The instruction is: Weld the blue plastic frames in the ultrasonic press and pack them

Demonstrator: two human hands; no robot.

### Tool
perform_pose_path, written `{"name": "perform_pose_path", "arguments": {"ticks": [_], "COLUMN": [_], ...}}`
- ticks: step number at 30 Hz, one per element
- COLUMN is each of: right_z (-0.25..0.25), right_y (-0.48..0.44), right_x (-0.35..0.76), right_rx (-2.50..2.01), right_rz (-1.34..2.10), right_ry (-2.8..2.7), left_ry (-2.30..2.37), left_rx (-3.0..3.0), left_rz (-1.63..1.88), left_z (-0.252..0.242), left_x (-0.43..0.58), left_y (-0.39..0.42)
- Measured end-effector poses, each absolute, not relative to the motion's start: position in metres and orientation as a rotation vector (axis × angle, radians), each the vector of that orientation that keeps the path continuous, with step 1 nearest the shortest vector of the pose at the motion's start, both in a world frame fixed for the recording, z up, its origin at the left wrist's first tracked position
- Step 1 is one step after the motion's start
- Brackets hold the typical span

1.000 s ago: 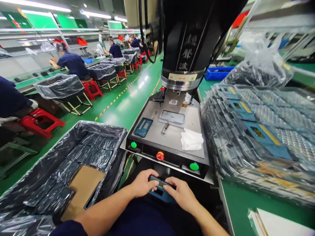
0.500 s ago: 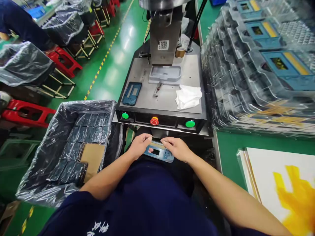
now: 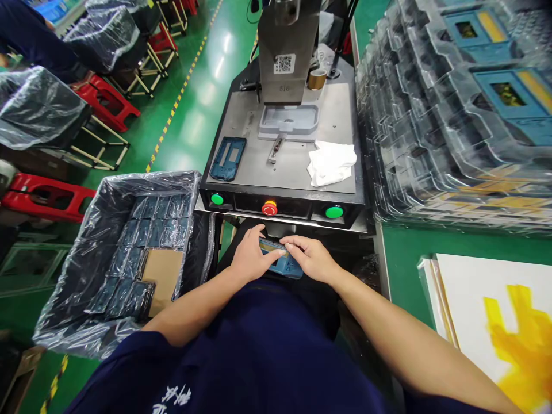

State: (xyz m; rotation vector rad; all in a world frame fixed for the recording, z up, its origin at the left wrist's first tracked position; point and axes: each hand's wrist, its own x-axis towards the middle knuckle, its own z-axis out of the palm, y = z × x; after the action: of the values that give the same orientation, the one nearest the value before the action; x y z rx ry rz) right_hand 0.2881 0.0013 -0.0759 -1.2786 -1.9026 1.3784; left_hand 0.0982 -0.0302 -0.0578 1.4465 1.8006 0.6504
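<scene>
In the head view, we hold a blue case (image 3: 288, 266) low in front of our dark shirt (image 3: 267, 351), just below the front edge of the machine. Our left hand (image 3: 253, 256) grasps its left side, with the thumb laid across the face. Our right hand (image 3: 313, 259) grasps its upper right edge, thumb and forefinger close to the left thumb.

On the machine's metal surface (image 3: 297, 175) we see another blue case (image 3: 228, 159) lying at the left, a grey mould (image 3: 297, 119) under a metal block (image 3: 284, 63), a small metal piece (image 3: 276, 148) before the mould, and a crumpled white cloth (image 3: 331, 164) at the right. A tape roll (image 3: 317, 80) stands behind. Along the front, a red button (image 3: 269, 207) sits between two green buttons (image 3: 334, 212).

To our left, a bin (image 3: 71, 273) lined with clear plastic holds rows of wrapped dark pieces (image 3: 131, 233) beside bare cardboard (image 3: 164, 270). To our right, stacked clear trays (image 3: 414, 144) hold more blue cases (image 3: 509, 95) on the green surface (image 3: 401, 247); nearer us lies a white board (image 3: 461, 287) with yellow strips (image 3: 524, 339). Red stools (image 3: 47, 195) and a co-worker (image 3: 38, 46) show at the upper left.
</scene>
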Motion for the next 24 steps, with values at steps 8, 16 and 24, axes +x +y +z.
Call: {"name": "perform_pose_path", "arguments": {"ticks": [8, 16, 24], "right_z": [-0.081, -0.078, -0.058], "right_y": [0.008, 0.005, -0.002], "right_x": [0.289, 0.292, 0.296], "right_rx": [-1.386, -1.082, -0.998], "right_rz": [1.511, 1.113, 1.001], "right_ry": [-1.785, -2.093, -2.444], "left_ry": [1.473, 1.463, 1.457], "left_rx": [0.798, 0.502, 0.285], "left_rz": [0.856, 1.002, 0.984], "left_z": [-0.066, -0.057, -0.058], "left_x": [0.088, 0.086, 0.074], "left_y": [-0.021, -0.019, -0.023]}}
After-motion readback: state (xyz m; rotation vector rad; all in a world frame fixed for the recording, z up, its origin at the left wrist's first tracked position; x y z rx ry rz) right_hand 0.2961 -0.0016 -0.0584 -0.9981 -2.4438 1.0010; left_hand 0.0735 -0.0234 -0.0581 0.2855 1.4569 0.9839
